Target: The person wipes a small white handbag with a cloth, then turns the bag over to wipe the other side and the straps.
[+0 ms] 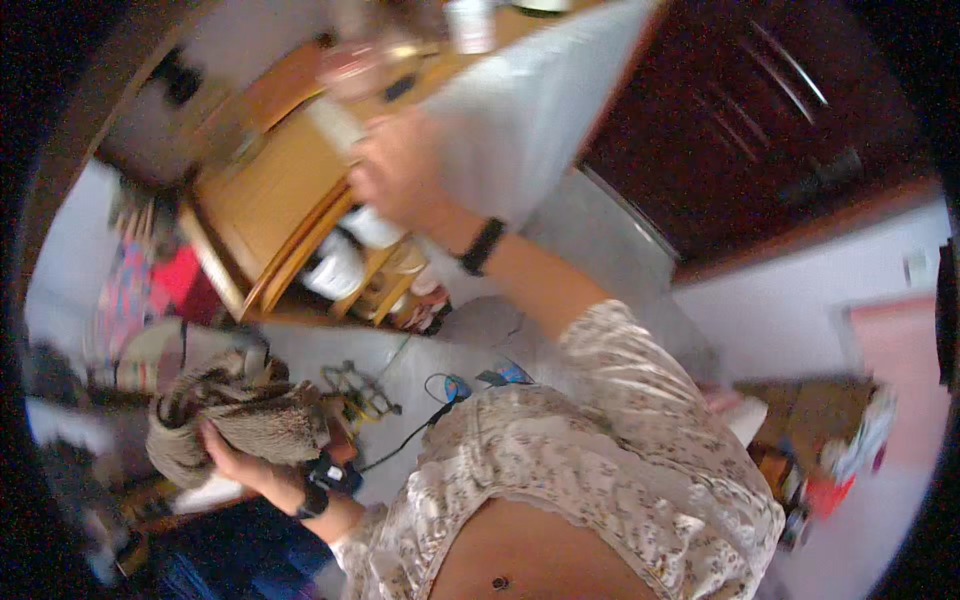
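Low on the left, my left hand [251,469] holds a bundled brown textured cloth [247,427], with the fingers partly hidden by its folds. My right hand [397,169] is blurred by motion and reaches over the front edge of a wooden cabinet [277,172]. Its fingers are curled at the corner of a pale, translucent sheet [525,97], which drapes from the cabinet top down over the front. Near that hand on top lie a small dark object [400,88] and a blurred pinkish item [352,71]. A white container [472,26] stands farther along.
White containers [334,266] fill the open shelves under the cabinet top. Cables [360,394] and small blue items [455,388] lie on the grey floor [562,360]. A dark red cupboard [735,127] with metal handles stands at the right. Red fabric [180,281] is at the left.
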Demonstrator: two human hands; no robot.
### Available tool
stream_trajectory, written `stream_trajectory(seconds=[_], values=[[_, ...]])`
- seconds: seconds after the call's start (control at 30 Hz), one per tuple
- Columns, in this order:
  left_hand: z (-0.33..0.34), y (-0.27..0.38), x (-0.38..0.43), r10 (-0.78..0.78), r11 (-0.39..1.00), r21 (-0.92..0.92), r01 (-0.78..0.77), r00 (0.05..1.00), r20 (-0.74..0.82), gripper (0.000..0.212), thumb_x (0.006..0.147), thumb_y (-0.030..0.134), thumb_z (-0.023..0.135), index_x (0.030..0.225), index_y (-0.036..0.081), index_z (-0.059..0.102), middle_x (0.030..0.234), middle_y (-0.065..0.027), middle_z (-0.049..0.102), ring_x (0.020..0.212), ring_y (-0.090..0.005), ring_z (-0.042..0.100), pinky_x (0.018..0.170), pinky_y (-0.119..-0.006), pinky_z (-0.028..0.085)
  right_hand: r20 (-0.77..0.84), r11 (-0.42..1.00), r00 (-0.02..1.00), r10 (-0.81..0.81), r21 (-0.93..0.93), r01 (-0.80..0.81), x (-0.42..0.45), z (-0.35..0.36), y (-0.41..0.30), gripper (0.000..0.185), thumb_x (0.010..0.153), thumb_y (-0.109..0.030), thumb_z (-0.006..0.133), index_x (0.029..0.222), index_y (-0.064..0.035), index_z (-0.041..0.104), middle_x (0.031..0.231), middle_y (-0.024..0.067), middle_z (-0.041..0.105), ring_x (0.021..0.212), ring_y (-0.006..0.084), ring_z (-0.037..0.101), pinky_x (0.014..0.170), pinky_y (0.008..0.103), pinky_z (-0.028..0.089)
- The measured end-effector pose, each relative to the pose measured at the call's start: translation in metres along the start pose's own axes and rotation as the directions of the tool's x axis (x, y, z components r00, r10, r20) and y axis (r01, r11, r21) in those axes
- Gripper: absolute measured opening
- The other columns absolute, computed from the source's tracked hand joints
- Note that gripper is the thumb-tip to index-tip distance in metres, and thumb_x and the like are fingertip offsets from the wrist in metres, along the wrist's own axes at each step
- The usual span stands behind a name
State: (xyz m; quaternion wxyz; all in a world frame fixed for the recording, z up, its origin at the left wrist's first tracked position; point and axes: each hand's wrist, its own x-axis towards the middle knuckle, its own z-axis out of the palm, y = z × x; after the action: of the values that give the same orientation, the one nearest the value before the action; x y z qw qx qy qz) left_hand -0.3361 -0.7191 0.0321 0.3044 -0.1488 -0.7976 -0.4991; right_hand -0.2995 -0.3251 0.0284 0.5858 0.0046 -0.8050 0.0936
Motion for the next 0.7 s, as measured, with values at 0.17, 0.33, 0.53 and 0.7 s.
stream_trajectory(seconds=[0.17,0.33,0.53,0.7], values=[[0.045,0.0,-0.011,0.366,0.916,0.063,-0.396,0.891,0.269,0.059,0.086,0.026,0.074,0.136,0.001,0.053,0.137,-0.0162,0.055,0.127,-0.0363,0.05,0.11,-0.045,0.037,-0.129,0.996,0.991,0.036,-0.077,-0.046,0.013,-0.004,-0.027,0.018,0.073,-0.026,0.068,0.081,-0.0116,0.061,0.091,0.0078,0.057,0.097,0.0264,0.056,0.102,0.0495,0.038],[0.073,-0.015,-0.021,0.506,0.791,0.207,-0.576,0.806,0.306,0.054,0.085,0.023,0.075,0.129,0.0,0.055,0.13,-0.0163,0.06,0.118,-0.0343,0.057,0.102,-0.043,0.045,-0.134,0.973,0.99,-0.044,-0.23,0.012,0.019,-0.02,-0.037,0.026,0.08,-0.036,0.064,0.072,-0.0118,0.066,0.081,0.0049,0.062,0.087,0.024,0.059,0.095,0.0452,0.041],[0.095,-0.038,-0.062,0.503,0.757,0.193,-0.624,0.745,0.438,0.054,0.088,0.025,0.072,0.131,0.0,0.05,0.124,-0.0146,0.061,0.112,-0.0315,0.06,0.097,-0.042,0.049,-0.111,0.985,0.99,0.084,-0.141,-0.099,0.01,-0.024,-0.042,0.021,0.08,-0.028,0.069,0.085,-0.0085,0.064,0.096,0.0061,0.061,0.103,0.0233,0.056,0.104,0.0441,0.036],[0.087,-0.051,-0.104,0.413,0.887,-0.096,-0.451,0.684,0.601,0.06,0.09,0.02,0.073,0.136,-0.007,0.045,0.13,-0.0186,0.057,0.119,-0.0343,0.056,0.102,-0.041,0.045,0.013,0.961,0.972,0.236,-0.155,-0.231,-0.047,-0.076,-0.048,0.034,0.079,-0.021,0.068,0.109,-0.0059,0.062,0.119,0.0115,0.06,0.117,0.0277,0.054,0.1,0.0451,0.04]])
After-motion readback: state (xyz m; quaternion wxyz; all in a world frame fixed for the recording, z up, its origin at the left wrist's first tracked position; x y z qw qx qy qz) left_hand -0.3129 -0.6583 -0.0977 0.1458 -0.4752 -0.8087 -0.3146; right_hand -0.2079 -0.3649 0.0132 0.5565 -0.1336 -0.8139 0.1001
